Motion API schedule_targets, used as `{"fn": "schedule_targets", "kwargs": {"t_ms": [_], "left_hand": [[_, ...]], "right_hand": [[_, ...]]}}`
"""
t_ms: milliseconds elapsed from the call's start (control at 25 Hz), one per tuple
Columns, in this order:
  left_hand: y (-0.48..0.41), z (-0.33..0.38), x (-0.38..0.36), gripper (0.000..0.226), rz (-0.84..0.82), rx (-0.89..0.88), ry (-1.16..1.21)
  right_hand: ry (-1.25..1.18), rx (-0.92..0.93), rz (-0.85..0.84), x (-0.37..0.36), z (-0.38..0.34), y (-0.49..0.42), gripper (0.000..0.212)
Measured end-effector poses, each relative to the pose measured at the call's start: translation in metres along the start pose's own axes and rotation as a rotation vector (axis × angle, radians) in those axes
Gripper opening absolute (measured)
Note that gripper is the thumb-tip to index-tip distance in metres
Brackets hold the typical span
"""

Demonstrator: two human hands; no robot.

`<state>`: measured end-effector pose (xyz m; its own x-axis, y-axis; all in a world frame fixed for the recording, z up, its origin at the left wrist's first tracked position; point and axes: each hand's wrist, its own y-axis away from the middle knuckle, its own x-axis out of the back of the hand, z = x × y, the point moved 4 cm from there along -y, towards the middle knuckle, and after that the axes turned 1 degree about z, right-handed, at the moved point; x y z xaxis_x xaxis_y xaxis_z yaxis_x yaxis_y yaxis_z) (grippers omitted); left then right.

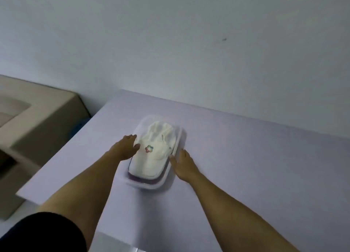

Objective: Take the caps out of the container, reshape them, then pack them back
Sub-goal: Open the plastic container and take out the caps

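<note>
Filling the lower half of the view, the pale bench [246, 157] carries a clear container [149, 187] near its middle, its long axis running away from the person. Inside lies a white cap [151, 162], brim toward the person and crown at the far end, over a purple layer [135, 176] that is mostly hidden. The left hand [125, 147] and right hand [184, 165] flank the rims, fingers straight, gripping nothing. Blur softens the cap's small coloured badge [149, 148].
</note>
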<state>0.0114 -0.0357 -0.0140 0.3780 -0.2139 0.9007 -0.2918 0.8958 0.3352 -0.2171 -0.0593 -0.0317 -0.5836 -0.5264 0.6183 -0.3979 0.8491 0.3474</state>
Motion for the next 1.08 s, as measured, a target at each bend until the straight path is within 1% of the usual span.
{"fn": "schedule_targets", "kwargs": {"t_ms": [40, 120, 200, 280, 400, 520, 600, 680, 840, 960, 1080], "left_hand": [[0.004, -0.017, -0.004, 0.057, 0.017, 0.061, 0.026], [0.008, -0.047, -0.018, 0.062, 0.024, 0.161, 0.136], [0.014, -0.065, -0.035, 0.068, -0.043, 0.237, 0.243], [0.016, -0.066, -0.045, 0.068, -0.091, 0.309, 0.383], [0.017, -0.061, -0.042, 0.054, -0.047, 0.366, 0.568], [0.021, -0.046, -0.038, 0.045, -0.015, 0.342, 0.63], [0.023, -0.026, -0.034, 0.047, 0.008, 0.303, 0.671], [0.025, 0.006, -0.036, 0.052, 0.018, 0.243, 0.683], [0.034, 0.082, -0.06, 0.053, -0.053, 0.121, 0.71], [0.046, 0.122, -0.086, 0.053, -0.106, 0.113, 0.724], [0.059, 0.142, -0.105, 0.052, -0.155, 0.135, 0.705]], "right_hand": [[-0.099, -0.028, -0.004, -0.014, -0.003, -0.004, 0.066], [-0.235, -0.103, -0.017, -0.037, -0.006, -0.008, 0.074], [-0.351, -0.208, -0.004, -0.055, -0.006, -0.008, 0.081], [-0.396, -0.262, 0.03, -0.067, -0.002, -0.009, 0.081], [-0.374, -0.281, 0.076, -0.068, 0.0, -0.012, 0.078], [-0.407, -0.255, 0.109, -0.052, 0.008, -0.01, 0.072], [-0.44, -0.237, 0.155, -0.031, 0.017, -0.005, 0.071], [-0.47, -0.237, 0.204, -0.002, 0.035, 0.004, 0.074], [-0.488, -0.294, 0.332, 0.053, 0.092, 0.037, 0.078], [-0.481, -0.337, 0.369, 0.077, 0.125, 0.067, 0.077], [-0.473, -0.364, 0.377, 0.082, 0.148, 0.087, 0.079]]}}
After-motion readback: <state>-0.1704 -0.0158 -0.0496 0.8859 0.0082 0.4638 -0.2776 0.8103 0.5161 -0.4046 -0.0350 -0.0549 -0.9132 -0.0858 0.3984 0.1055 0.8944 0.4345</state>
